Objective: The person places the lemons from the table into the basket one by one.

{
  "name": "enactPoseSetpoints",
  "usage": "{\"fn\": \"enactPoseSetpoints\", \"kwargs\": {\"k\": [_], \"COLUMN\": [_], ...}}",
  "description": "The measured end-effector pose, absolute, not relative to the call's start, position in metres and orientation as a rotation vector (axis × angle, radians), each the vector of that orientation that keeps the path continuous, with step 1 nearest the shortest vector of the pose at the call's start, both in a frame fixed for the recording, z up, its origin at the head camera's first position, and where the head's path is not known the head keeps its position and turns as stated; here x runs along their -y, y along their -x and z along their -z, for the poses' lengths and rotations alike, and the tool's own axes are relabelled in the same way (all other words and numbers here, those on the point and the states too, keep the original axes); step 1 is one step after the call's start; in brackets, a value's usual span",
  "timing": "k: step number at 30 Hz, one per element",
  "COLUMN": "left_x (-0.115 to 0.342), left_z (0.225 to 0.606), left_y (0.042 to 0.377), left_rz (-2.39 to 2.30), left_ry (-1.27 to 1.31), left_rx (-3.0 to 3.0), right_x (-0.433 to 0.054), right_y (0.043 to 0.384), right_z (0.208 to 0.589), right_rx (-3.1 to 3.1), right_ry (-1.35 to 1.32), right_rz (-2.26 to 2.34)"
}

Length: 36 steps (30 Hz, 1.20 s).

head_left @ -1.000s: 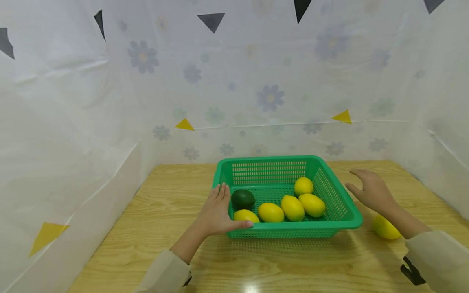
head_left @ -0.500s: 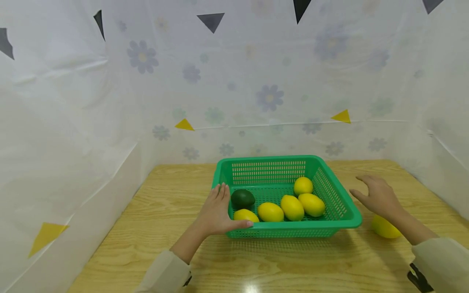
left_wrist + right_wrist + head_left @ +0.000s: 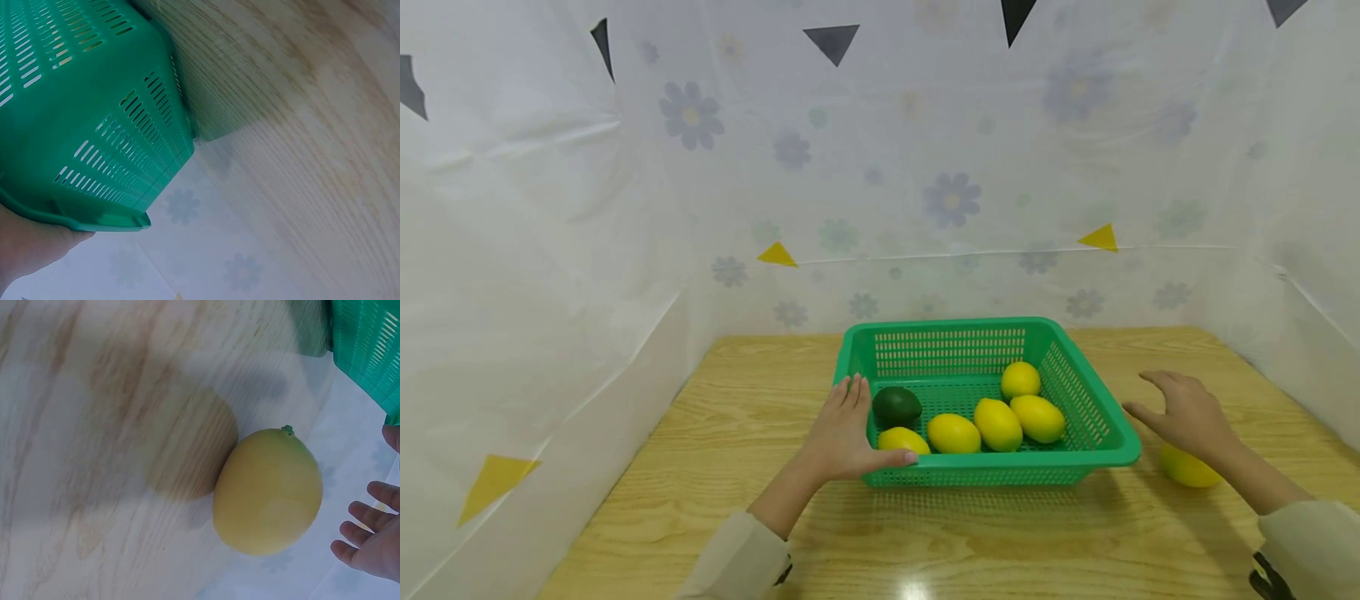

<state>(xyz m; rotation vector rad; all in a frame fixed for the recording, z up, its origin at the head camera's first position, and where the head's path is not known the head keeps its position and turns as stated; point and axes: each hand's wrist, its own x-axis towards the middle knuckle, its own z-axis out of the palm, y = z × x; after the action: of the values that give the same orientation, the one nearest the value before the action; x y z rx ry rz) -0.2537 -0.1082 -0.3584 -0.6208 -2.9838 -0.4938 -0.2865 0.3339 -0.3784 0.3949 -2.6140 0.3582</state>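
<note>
A green plastic basket sits on the table. It contains several lemons and a dark green avocado. My left hand rests on the basket's front left corner, fingers straight along the left rim and thumb along the front rim. Right of the basket, a yellow fruit lies on the table, partly behind my right hand in the head view. The right wrist view shows this yellow fruit whole, with a small green stem. My right hand, fingers spread and relaxed, hovers near it and holds nothing.
The wood-grain table extends around the basket. White flower-patterned sheeting hangs behind it and along both sides, with dark and yellow triangles on it.
My right hand has drifted right and lower, away from the basket's right rim. The left hand, the basket and the fruit have stayed in place.
</note>
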Motion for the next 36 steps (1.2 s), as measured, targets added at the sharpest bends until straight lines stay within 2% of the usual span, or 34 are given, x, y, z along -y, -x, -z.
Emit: {"fn": "enactPoseSetpoints", "kwargs": {"k": [36], "left_x": [0.108], "left_z": [0.359], "left_y": [0.253], "left_rz": [0.520], "left_ry": [0.598], "left_rx": [2.998], "right_x": [-0.362], "right_y": [0.269], "right_z": [0.396], "right_rx": [2.810], "right_ry": [-0.345], "right_rz": [-0.280]}}
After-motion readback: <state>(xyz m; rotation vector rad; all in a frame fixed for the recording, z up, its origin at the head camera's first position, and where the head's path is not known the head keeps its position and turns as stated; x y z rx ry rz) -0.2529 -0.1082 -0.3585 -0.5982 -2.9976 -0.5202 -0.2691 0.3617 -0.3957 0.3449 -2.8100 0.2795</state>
